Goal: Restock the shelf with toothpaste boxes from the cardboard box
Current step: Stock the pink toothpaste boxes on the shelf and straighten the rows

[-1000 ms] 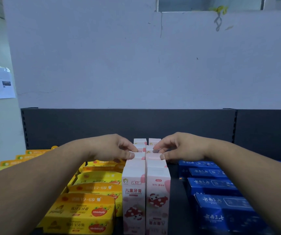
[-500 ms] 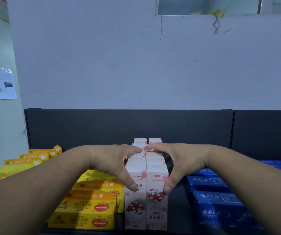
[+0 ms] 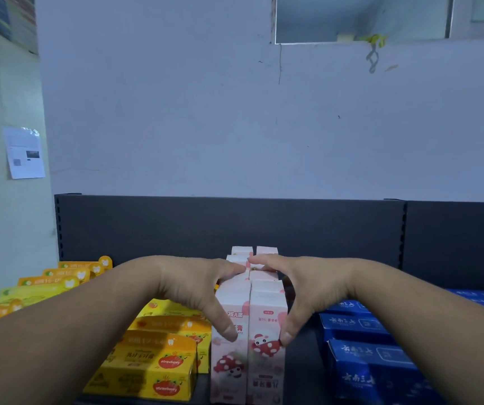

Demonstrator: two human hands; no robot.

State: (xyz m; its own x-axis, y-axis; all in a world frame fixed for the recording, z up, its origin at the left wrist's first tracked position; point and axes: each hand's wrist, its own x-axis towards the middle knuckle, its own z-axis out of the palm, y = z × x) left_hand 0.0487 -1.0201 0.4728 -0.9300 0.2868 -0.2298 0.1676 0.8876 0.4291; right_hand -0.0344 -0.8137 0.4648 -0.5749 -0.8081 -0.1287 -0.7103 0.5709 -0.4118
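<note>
You've got pink toothpaste boxes (image 3: 267, 331) standing upright in 2 touching rows running back along the dark shelf (image 3: 302, 375), mushroom prints facing you.

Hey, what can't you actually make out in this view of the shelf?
All in the head view:
Cardboard box: outside the frame.
Pink toothpaste boxes: middle of the rows covered by the left hand and right hand.
Blue boxes: cut off by the right edge and forearm.
Wall notice: print too small.
</note>
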